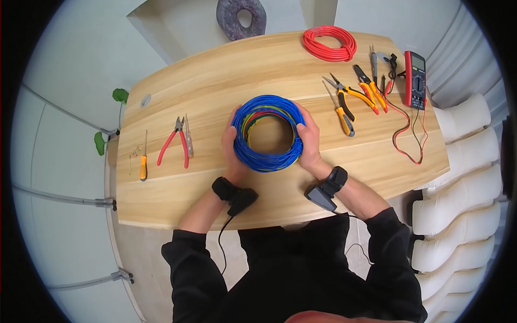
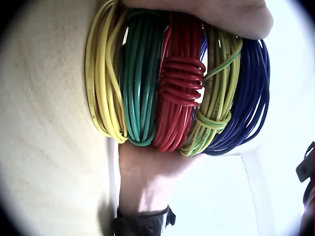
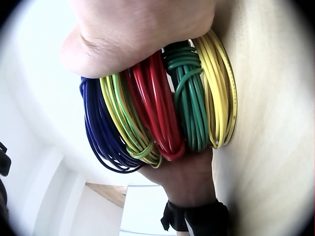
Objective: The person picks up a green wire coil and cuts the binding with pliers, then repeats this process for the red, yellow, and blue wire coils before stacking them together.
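Note:
A stack of wire coils stands between my two hands at the middle of the table. From above, a blue coil (image 1: 269,163) lies on top. The left wrist view shows the layers from the side: a yellow coil (image 2: 102,88) nearest the tabletop, then a green coil (image 2: 139,93), a red coil (image 2: 174,120), a yellow-green coil (image 2: 214,101) and the blue one. My left hand (image 1: 230,148) grips the stack's left side, thumb over the top coil. Opposite it, my right hand (image 1: 309,141) holds the right side the same way.
A loose red coil (image 1: 335,53) lies at the back. To the right are pliers (image 1: 353,94), a screwdriver (image 1: 343,119) and a multimeter (image 1: 416,81) with leads. On the left lie red-handled cutters (image 1: 175,142), a slim screwdriver (image 1: 188,141) and an orange-handled screwdriver (image 1: 144,167).

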Tool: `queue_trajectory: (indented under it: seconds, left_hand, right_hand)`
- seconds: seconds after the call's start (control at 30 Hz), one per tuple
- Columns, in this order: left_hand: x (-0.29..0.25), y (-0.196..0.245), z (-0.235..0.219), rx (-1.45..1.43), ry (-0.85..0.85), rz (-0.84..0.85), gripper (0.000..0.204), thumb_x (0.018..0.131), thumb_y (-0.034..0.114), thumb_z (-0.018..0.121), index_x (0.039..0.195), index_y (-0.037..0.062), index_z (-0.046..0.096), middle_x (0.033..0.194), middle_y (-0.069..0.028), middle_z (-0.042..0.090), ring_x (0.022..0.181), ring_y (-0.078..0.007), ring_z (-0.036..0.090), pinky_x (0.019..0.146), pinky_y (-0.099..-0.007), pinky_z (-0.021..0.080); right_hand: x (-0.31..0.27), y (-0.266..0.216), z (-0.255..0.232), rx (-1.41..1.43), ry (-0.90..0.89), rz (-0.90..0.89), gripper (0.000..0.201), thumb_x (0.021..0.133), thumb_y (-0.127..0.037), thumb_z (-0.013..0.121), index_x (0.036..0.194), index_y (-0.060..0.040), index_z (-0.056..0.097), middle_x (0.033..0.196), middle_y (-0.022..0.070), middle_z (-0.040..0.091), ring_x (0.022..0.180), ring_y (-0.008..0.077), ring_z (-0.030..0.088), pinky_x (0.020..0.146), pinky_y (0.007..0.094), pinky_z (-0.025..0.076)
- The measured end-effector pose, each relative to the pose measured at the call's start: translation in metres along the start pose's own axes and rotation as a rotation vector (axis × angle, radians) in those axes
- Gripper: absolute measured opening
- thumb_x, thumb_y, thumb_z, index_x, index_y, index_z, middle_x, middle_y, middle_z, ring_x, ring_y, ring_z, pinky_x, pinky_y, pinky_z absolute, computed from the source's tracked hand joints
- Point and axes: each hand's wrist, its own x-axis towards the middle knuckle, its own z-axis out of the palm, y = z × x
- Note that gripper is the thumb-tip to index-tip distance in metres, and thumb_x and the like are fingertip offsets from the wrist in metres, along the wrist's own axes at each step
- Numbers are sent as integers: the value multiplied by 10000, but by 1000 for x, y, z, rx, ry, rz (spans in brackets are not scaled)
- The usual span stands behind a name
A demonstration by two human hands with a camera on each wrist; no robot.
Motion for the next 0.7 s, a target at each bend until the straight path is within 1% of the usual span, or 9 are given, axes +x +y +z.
queue_trajectory:
  seconds: [0.1, 0.2, 0.27, 0.37, 0.5, 0.6, 0.67, 0.7]
  left_hand:
    - [-3, 4, 7, -4, 15, 3, 632, 852, 384, 400, 1285, -66, 309, 1222, -154, 463, 1136, -217, 445, 983, -330, 330]
    - [-1, 2, 2, 0, 14, 0, 624, 855, 380, 401, 1280, -68, 315, 1218, -153, 465, 1131, -212, 448, 983, -327, 328]
    - [-1, 2, 3, -3, 28, -15, 617, 858, 372, 398, 1281, -69, 316, 1219, -153, 465, 1131, -210, 448, 984, -325, 326]
    - [-1, 2, 2, 1, 42, -31, 602, 868, 357, 390, 1285, -71, 315, 1223, -153, 464, 1132, -207, 446, 986, -321, 321]
    - [0, 0, -3, 31, 36, -24, 599, 883, 358, 376, 1295, -72, 307, 1232, -155, 460, 1138, -204, 440, 990, -316, 316]
    - [0, 1, -3, 81, 26, -16, 605, 890, 371, 370, 1301, -67, 301, 1236, -154, 457, 1140, -202, 439, 993, -314, 311]
    - [1, 1, -5, 90, 11, -8, 606, 894, 378, 362, 1302, -65, 300, 1238, -153, 455, 1140, -202, 439, 995, -315, 310]
    - [2, 0, -5, 101, -1, 0, 606, 898, 385, 354, 1304, -63, 299, 1240, -152, 454, 1141, -202, 439, 996, -316, 308]
  right_hand:
    - [-1, -1, 0, -7, -7, -18, 479, 826, -221, 403, 1210, 65, 410, 1136, 163, 530, 1075, 207, 483, 936, 294, 341]
    - [0, 0, -1, -25, -17, -18, 469, 827, -210, 397, 1209, 63, 413, 1136, 160, 530, 1077, 202, 480, 939, 291, 339]
    - [1, 1, -2, -6, -2, 44, 453, 833, -194, 398, 1209, 59, 416, 1140, 152, 529, 1079, 194, 476, 941, 291, 336]
    - [2, 0, -2, 22, -8, 91, 439, 839, -173, 401, 1213, 57, 414, 1150, 144, 523, 1085, 187, 470, 948, 289, 329]
    - [3, -1, -4, 53, -29, 105, 434, 842, -164, 407, 1216, 56, 410, 1159, 138, 516, 1095, 181, 459, 959, 285, 317]
    - [3, -2, -5, 37, -57, 119, 455, 856, -180, 410, 1244, 54, 382, 1205, 149, 486, 1135, 193, 433, 979, 290, 294]
    - [2, -4, -5, -41, -21, 121, 489, 874, -220, 412, 1275, 51, 343, 1261, 166, 439, 1182, 211, 395, 997, 297, 269]
    - [2, -4, -6, -42, -24, 118, 489, 874, -220, 412, 1275, 51, 343, 1261, 166, 439, 1182, 211, 395, 997, 297, 269]
